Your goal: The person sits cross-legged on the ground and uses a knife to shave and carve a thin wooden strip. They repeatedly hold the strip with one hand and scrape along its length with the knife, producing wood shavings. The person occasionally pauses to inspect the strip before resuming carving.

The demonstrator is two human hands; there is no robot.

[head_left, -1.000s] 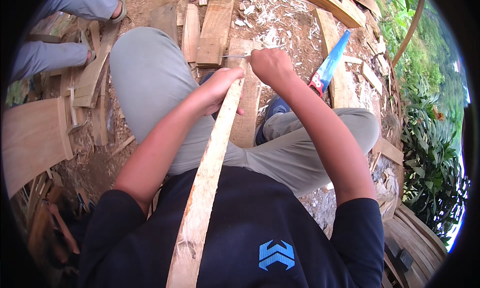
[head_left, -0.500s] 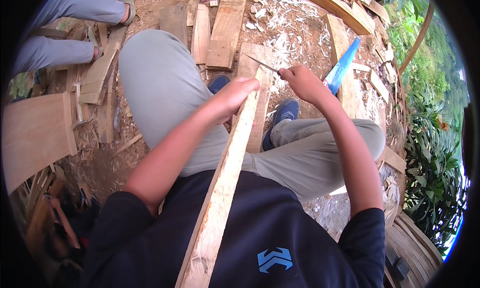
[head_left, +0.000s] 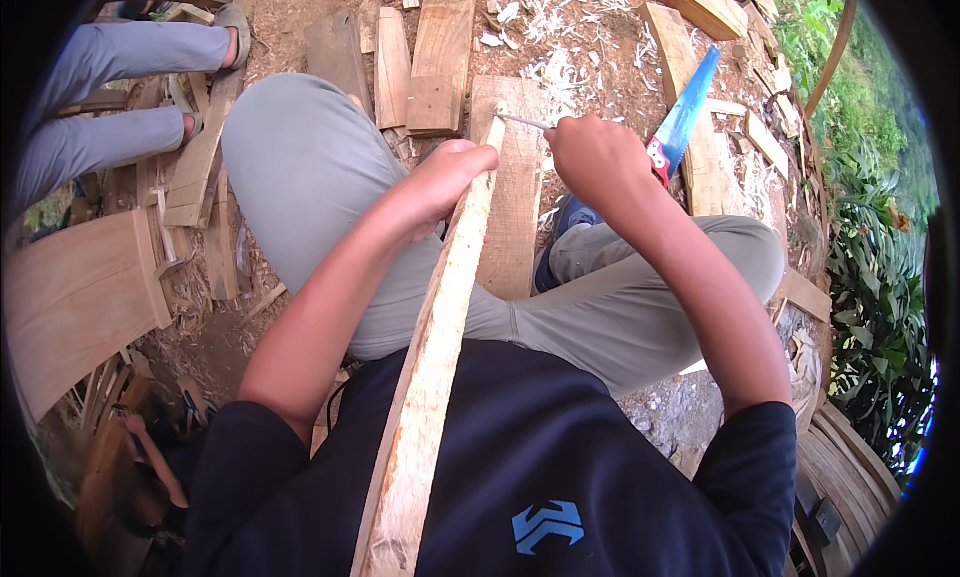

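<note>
A long, pale wooden strip (head_left: 430, 397) runs from my chest away to a narrow far end over a flat board (head_left: 512, 217) between my feet. My left hand (head_left: 445, 185) is wrapped round the strip a little short of that end. In my closed right hand (head_left: 598, 162) is a knife (head_left: 527, 123), its thin blade pointing left. The blade reaches the strip's far end; whether it bites into the wood I cannot tell. My fingers hide the knife's handle.
A handsaw with a blue blade (head_left: 692, 102) and red handle leans on a plank (head_left: 705, 192) to the right. Shavings (head_left: 565, 37) and several planks litter the dirt ahead. Another person's legs (head_left: 140, 72) are at upper left, a curved wooden panel (head_left: 85, 287) below them.
My right hand has moved slightly up and left, and the knife blade now lies more level across the strip's end. The strip's far end has shifted a little up and left.
</note>
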